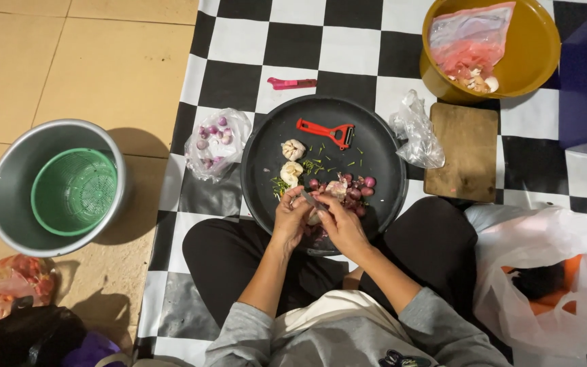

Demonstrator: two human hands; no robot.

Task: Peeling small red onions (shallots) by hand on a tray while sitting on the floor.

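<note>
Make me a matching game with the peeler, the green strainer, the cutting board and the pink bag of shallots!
Things:
1. red peeler
2. green strainer
3. wooden cutting board
4. bag of shallots

Places:
A. inside the grey bucket
B. left of the black tray
C. on the black tray
D. right of the black tray

Pairs: 1-C, 2-A, 3-D, 4-B

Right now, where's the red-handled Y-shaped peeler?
Head view: the red-handled Y-shaped peeler lies in the far part of the round black tray, just beyond the two garlic bulbs.
</note>
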